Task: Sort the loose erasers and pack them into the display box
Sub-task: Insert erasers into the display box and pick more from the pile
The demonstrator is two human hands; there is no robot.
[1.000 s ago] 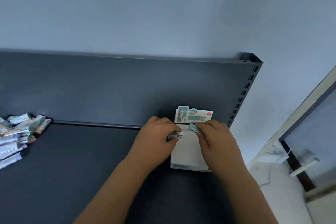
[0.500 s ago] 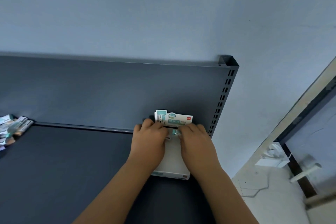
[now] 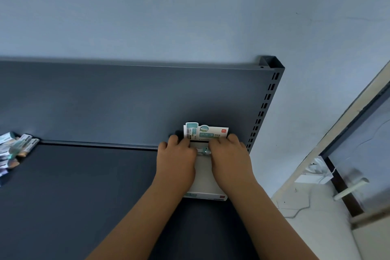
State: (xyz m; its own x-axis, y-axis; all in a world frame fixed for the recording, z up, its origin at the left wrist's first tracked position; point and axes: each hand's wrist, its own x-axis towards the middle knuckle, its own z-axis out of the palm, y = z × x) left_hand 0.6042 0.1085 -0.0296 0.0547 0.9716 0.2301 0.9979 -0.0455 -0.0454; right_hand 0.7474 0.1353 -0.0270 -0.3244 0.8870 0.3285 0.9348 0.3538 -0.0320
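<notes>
The display box (image 3: 205, 177) sits at the right end of the dark shelf (image 3: 84, 196), against its back panel. My left grip (image 3: 177, 160) curls over the box; I cannot tell whether it holds anything. Loose erasers (image 3: 16, 148) are heaped far left. My right grip (image 3: 230, 160) pinches a teal eraser (image 3: 204, 151) at the box's opening.

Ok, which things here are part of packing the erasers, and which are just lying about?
Job: display box, eraser between the hands, loose eraser pile at far left, left hand, right hand.
Lying about: white object on the floor, pale bar by the doorway.
</notes>
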